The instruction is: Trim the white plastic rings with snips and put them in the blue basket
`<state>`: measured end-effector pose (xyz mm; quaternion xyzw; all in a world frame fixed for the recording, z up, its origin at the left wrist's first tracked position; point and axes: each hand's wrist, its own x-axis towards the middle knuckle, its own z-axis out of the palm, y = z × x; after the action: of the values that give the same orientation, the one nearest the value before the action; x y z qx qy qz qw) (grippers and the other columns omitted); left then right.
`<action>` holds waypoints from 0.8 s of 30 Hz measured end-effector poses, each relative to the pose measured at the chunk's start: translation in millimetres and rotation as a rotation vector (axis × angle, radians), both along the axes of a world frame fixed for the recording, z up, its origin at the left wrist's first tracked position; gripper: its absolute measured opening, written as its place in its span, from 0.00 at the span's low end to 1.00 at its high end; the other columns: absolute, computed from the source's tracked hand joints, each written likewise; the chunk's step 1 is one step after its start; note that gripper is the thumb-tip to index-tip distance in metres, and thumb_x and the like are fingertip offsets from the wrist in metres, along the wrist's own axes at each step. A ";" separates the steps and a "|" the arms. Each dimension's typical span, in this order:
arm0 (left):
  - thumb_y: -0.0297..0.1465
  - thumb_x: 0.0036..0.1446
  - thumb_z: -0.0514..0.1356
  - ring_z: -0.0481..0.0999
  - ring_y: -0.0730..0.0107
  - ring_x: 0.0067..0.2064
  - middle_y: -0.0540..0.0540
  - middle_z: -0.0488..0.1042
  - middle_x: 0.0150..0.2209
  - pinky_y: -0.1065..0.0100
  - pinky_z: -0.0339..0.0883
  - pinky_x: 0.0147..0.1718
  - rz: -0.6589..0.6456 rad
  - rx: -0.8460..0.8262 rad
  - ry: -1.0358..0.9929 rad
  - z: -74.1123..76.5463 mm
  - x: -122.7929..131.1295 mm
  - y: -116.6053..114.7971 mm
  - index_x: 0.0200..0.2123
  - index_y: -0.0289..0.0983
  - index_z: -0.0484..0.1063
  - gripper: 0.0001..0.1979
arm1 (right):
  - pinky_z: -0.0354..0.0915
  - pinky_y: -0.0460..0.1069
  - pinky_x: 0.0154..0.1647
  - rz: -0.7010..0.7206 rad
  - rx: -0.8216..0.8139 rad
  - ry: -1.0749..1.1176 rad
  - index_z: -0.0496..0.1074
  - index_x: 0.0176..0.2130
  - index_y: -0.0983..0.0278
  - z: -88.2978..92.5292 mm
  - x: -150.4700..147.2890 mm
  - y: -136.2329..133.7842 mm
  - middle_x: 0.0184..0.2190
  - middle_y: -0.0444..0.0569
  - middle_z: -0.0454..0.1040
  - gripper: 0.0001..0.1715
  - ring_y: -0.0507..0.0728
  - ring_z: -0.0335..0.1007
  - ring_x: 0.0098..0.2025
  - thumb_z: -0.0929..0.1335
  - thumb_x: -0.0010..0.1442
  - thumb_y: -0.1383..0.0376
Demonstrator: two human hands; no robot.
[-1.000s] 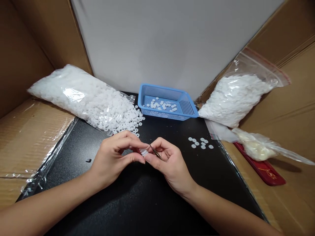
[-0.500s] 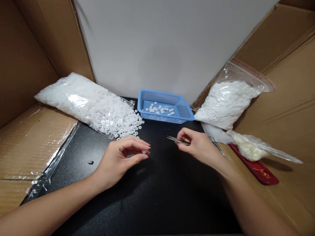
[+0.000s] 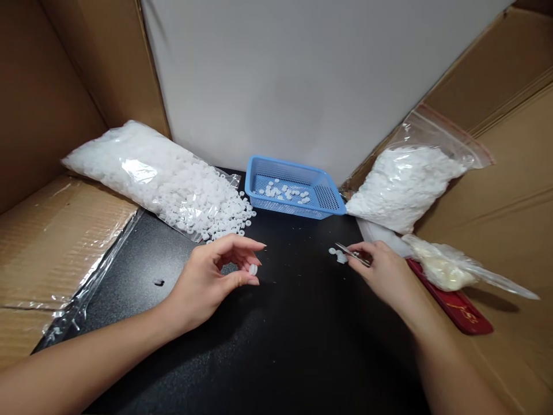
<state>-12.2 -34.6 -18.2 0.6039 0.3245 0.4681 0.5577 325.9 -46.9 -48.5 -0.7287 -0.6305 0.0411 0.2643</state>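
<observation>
A black speckled tabletop (image 3: 268, 346) is spanning the near centre. At far left, a clear plastic bag (image 3: 138, 171) is lying with small white rings (image 3: 248, 214) at its mouth; at far right, a clear zip-top bag (image 3: 440, 129) is standing filled with white contents. Between them, a blue perforated plastic basket (image 3: 330, 199) is holding scattered white pieces (image 3: 276, 189). The right hand (image 3: 380, 268) is gripping a slim pointed metal tool (image 3: 352, 253) beside translucent white discs (image 3: 341, 257); the left hand (image 3: 207, 279), left of centre, is grasping one small translucent white plastic piece (image 3: 253, 269) at its thumb.
</observation>
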 end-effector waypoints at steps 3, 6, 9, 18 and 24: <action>0.18 0.50 0.70 0.82 0.75 0.36 0.51 0.84 0.33 0.77 0.75 0.37 -0.025 -0.085 -0.020 1.0 -0.6 1.1 0.41 0.40 0.82 0.16 | 0.62 0.53 0.29 0.014 0.049 0.021 0.75 0.31 0.60 16.4 -17.8 -5.0 0.27 0.50 0.72 0.19 0.60 0.70 0.27 0.64 0.59 0.50; 0.18 0.51 0.69 0.84 0.73 0.36 0.50 0.85 0.34 0.76 0.77 0.37 -0.072 -0.227 -0.080 1.3 0.3 2.6 0.41 0.40 0.81 0.15 | 0.63 0.50 0.27 0.139 0.030 0.174 0.70 0.28 0.59 32.5 -51.1 -10.4 0.23 0.46 0.72 0.23 0.56 0.70 0.25 0.62 0.67 0.49; 0.21 0.52 0.70 0.85 0.72 0.35 0.49 0.86 0.35 0.74 0.78 0.38 -0.102 -0.329 -0.142 -0.1 1.3 4.1 0.42 0.39 0.82 0.14 | 0.66 0.48 0.32 0.318 0.072 0.405 0.70 0.33 0.60 40.8 -86.5 -11.9 0.28 0.46 0.75 0.17 0.56 0.74 0.30 0.62 0.70 0.55; 0.28 0.55 0.71 0.84 0.72 0.36 0.49 0.87 0.36 0.74 0.76 0.40 -0.144 -0.419 -0.179 -4.7 -0.8 7.2 0.46 0.40 0.80 0.14 | 0.64 0.46 0.28 0.680 0.092 0.689 0.79 0.44 0.60 38.4 -135.2 -4.9 0.32 0.43 0.73 0.09 0.51 0.67 0.29 0.75 0.61 0.63; 0.34 0.57 0.69 0.84 0.67 0.41 0.48 0.86 0.36 0.67 0.74 0.46 -0.148 -0.406 -0.043 -8.7 0.7 9.5 0.53 0.40 0.74 0.20 | 0.70 0.47 0.33 0.753 0.200 0.429 0.80 0.41 0.61 25.3 -147.9 8.1 0.38 0.48 0.73 0.07 0.53 0.72 0.34 0.71 0.63 0.69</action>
<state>-11.6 -25.1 -27.0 0.4911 0.3550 0.3638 0.7074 178.0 -38.8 -23.2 -0.3940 -0.7837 0.2236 0.4249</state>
